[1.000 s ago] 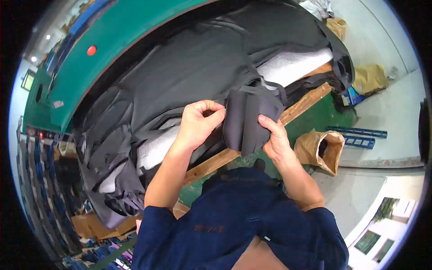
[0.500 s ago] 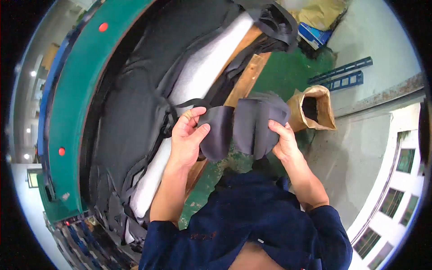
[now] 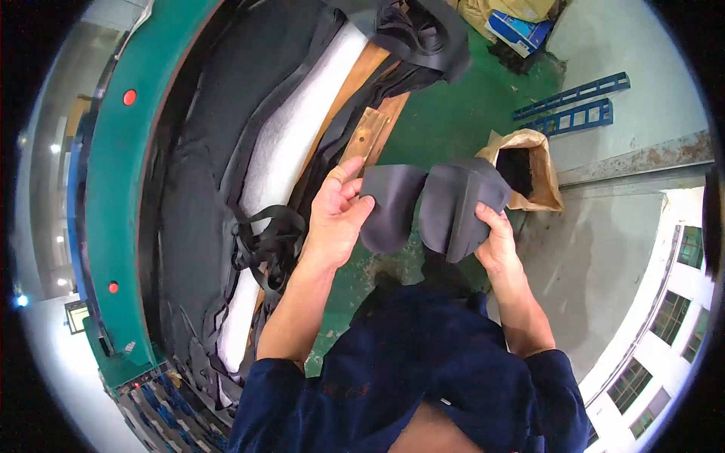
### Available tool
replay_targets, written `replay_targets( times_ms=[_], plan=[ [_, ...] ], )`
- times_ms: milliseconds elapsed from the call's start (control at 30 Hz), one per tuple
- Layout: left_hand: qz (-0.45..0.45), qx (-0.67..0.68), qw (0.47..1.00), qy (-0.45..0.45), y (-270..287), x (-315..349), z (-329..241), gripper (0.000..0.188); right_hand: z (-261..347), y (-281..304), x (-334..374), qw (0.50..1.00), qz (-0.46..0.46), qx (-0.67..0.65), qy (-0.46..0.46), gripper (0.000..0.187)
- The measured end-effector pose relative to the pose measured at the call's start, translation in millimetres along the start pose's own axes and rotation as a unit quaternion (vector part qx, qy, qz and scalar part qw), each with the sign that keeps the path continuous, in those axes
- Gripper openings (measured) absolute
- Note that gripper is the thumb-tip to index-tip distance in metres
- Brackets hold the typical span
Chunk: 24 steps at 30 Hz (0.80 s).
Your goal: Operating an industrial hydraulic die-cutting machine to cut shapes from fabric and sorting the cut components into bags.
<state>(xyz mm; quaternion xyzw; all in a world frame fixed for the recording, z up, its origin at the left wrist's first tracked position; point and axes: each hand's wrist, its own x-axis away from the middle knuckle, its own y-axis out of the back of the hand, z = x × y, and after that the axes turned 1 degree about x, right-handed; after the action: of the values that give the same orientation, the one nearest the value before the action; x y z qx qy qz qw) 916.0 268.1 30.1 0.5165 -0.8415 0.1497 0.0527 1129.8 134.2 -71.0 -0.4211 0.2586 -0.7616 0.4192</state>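
My left hand (image 3: 337, 215) pinches a dark grey, smooth, curved piece (image 3: 391, 208) with a rounded lower edge at its left side. In my right hand (image 3: 496, 238) is a second dark grey piece (image 3: 445, 208), rounded and cupped, with a raised ridge down its middle; it looks like several layers held together. A narrow gap separates the two pieces in front of my body. Both thumbs press on the near faces, and the other fingers are partly hidden behind. A tangle of black straps (image 3: 272, 245) lies left of my left forearm.
Black fabric (image 3: 215, 151) covers the green-edged machine bed (image 3: 117, 189) with red buttons on the left. Alongside run a white padded strip (image 3: 291, 124) and wooden boards (image 3: 366, 136). An open brown paper sack (image 3: 544, 177) stands on the right, near blue metal racks (image 3: 574, 106).
The view has shifted, with the machine bed and sack now further left. Both hands keep their grip; the pieces sit a little further right in view, and the right one is turned slightly.
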Motion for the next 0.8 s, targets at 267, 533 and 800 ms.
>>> replay_targets(
  times_ms=[267, 533, 800],
  plan=[
    [0.021, 0.05, 0.997, 0.046, -25, -23, -2, 0.059, 20, 18, -19, 1.0, -0.009, -0.008, -0.001, 0.051],
    [0.046, 0.044, 0.994, 0.088, -51, -45, 5, 0.059, 10, 99, -46, 0.995, -0.092, -0.03, 0.012, 0.045],
    [0.054, 0.028, 0.988, 0.141, -62, -45, 14, 0.056, 35, 206, -88, 0.962, -0.253, -0.092, 0.051, 0.035]
  ],
)
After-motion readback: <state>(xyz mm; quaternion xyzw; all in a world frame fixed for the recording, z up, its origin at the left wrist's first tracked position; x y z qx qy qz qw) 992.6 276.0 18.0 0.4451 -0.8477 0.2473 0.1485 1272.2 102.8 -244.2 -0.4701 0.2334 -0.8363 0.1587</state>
